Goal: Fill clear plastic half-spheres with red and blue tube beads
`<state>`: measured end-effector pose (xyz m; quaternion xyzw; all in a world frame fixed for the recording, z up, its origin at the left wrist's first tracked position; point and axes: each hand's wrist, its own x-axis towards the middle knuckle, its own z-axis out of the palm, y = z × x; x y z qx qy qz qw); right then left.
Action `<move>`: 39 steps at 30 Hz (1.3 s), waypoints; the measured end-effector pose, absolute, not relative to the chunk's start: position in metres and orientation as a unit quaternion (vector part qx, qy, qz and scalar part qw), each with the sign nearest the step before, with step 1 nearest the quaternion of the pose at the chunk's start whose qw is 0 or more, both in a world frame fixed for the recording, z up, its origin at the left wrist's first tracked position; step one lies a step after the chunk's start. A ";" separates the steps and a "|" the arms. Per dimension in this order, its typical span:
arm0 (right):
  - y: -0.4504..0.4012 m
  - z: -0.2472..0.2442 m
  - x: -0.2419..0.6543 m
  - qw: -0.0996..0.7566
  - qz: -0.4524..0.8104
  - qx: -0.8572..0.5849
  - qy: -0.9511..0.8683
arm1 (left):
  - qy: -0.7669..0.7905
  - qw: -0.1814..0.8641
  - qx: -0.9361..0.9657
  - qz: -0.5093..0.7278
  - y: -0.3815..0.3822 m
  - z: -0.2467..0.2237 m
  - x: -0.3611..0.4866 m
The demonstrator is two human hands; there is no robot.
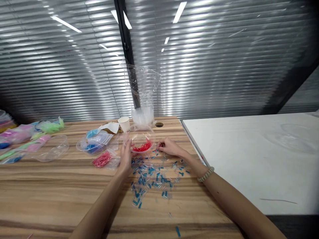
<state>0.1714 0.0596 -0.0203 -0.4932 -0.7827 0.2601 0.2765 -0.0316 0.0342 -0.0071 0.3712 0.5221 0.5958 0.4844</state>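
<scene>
My left hand (126, 155) grips the side of a clear round plastic bowl (150, 132), which is tilted towards me. Small red pieces (143, 146) are gathered in the lower part of the bowl. Just right of the bowl, the fingers of my right hand (168, 147) are pinched together close above the tabletop; whatever they hold, if anything, is too small to make out. Below both hands, many short blue and clear tube-like pieces (152, 176) lie scattered on the wood.
Left of my hand lie a bag of red pieces (102, 159) and a clear container with bagged blue pieces (93, 144). A paper cup (124, 123) and a stack of clear containers (143, 115) stand behind. Colourful bags (22, 132) lie far left; a white table (239, 166) adjoins at right.
</scene>
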 end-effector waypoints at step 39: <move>0.066 -0.021 0.174 0.563 0.084 -0.459 -0.682 | 0.540 0.458 0.392 0.587 0.032 -0.007 -0.032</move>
